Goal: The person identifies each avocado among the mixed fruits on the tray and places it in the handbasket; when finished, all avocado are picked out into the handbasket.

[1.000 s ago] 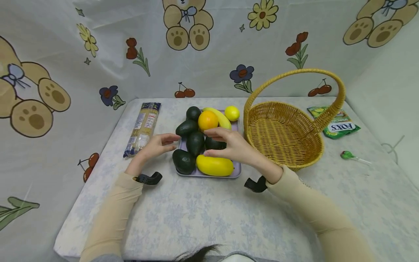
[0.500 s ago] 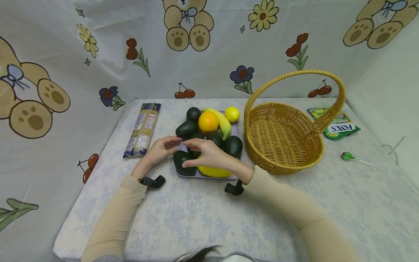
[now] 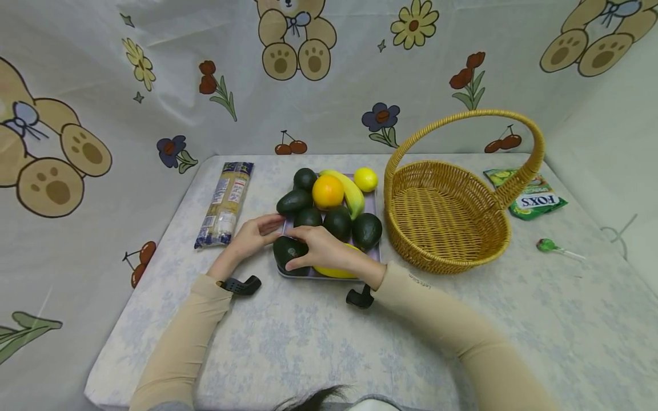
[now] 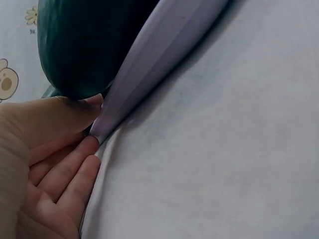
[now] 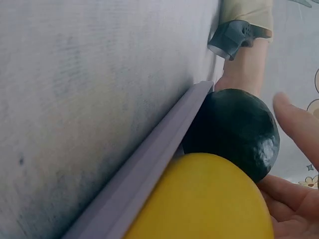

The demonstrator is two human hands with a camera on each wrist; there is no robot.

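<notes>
A lilac tray [image 4: 149, 64] bears several dark green avocados, a long yellow fruit [image 5: 202, 199], an orange [image 3: 328, 192], a banana [image 3: 353, 197] and a lemon [image 3: 365, 179]. My left hand [image 3: 251, 237] pinches the tray's left rim, thumb on the inner side and fingers outside. Over the front of the tray reaches my right hand [image 3: 326, 251], its fingers around the far side of the front-left avocado [image 3: 289, 252]. In the right wrist view, a gap separates the right thumb [image 5: 294, 122] from that avocado. The right hand partly hides the yellow fruit.
A wicker basket [image 3: 444, 260] with a tall handle stands right of the tray. Beyond it lie a green FOX'S bag [image 3: 540, 201] and a lollipop [image 3: 547, 245]. To the left is a long packet [image 3: 225, 204]. A printed curtain [image 3: 329, 120] hangs behind the table.
My right hand has moved left from mid-tray to the front-left avocado, uncovering avocados at the right and covering part of the yellow fruit. My left hand has shifted slightly right onto the rim.
</notes>
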